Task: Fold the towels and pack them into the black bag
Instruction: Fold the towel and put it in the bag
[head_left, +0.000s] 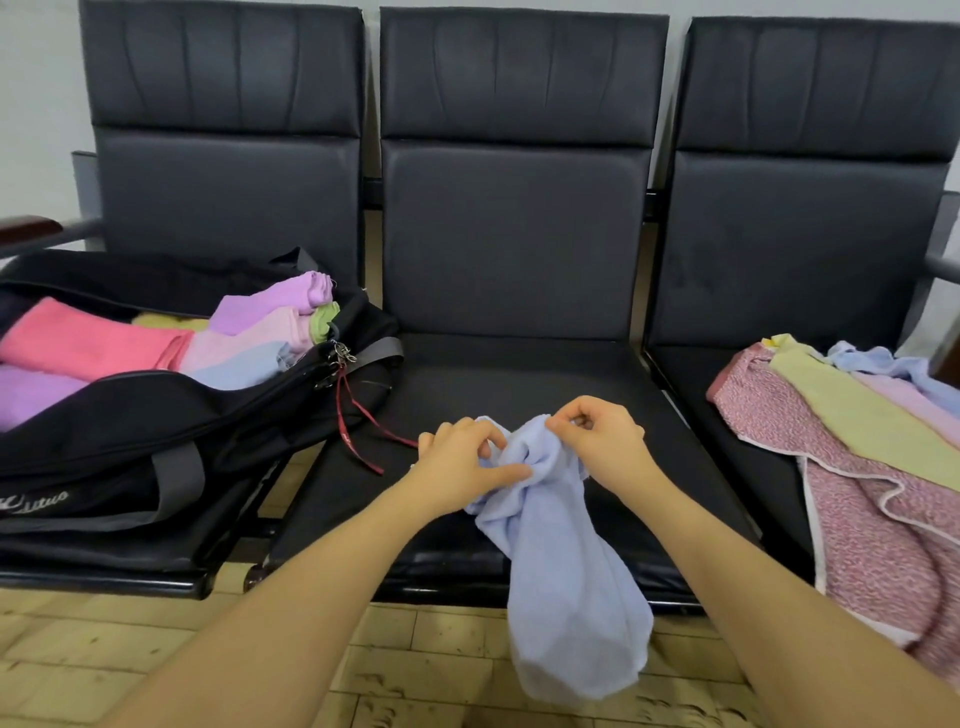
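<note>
Three black padded seats (514, 249) are being shown in a row against a pale wall, above a tiled floor (78, 649); a light blue towel (566, 571) is being held bunched over the front of the middle seat, its lower part hanging past the seat edge; its top is being pinched by the left hand (462, 462) and by the right hand (597, 441), fingers curled into the cloth; folded towels (93, 338) are being kept in the open black bag (156, 441) on the left seat; unfolded towels (857, 467) are lying heaped on the right seat.
</note>
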